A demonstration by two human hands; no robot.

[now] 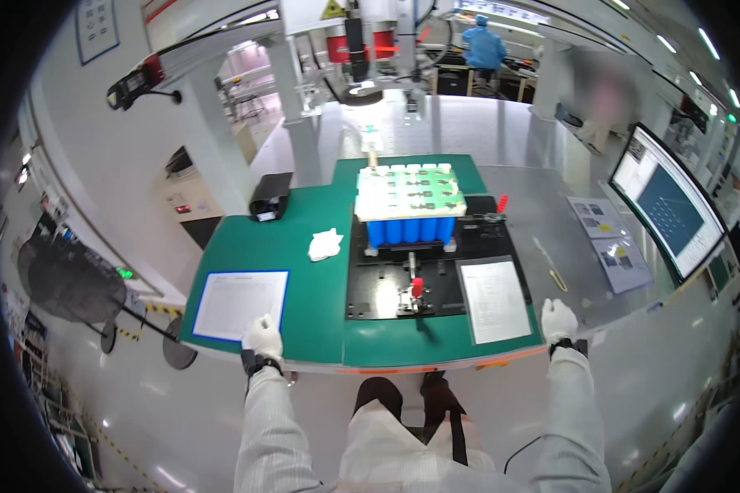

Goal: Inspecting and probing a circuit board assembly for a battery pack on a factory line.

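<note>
Your left hand (262, 335), white-gloved, rests flat at the near edge of the counter (321, 304), fingers loosely together on the lower rim of a blue-bordered paper sheet (241, 304); that grip pinches nothing. Your right hand (558, 319), also gloved, sits at the near right corner of the green mat, fingers curled in; whether it presses the edge or merely rests there you cannot tell from this angle, but it holds no object. Just left of the right hand lies a second printed sheet in a clear sleeve (493, 301), tilted slightly, touching the black fixture plate (378, 283). That plate occupies the middle of the counter, between your two hands and farther out. On its near part stands a red-handled toggle clamp (415, 294), with a thin rod running away from you toward the battery pack (409, 207). The pack is a row of upright blue cylindrical cells capped by a white-and-green frame, seated at the far end of the plate, well apart from both hands. A second red handle (501, 203) shows just right of the pack. Left of the plate, a crumpled white cloth (325, 244) lies on the mat; beyond it, a small black device (270, 196) stands at the counter's far left corner. On the bare grey surface to the right: a slender tool (549, 264), two papers (607, 240), and a lit monitor (668, 210) at the edge.
</note>
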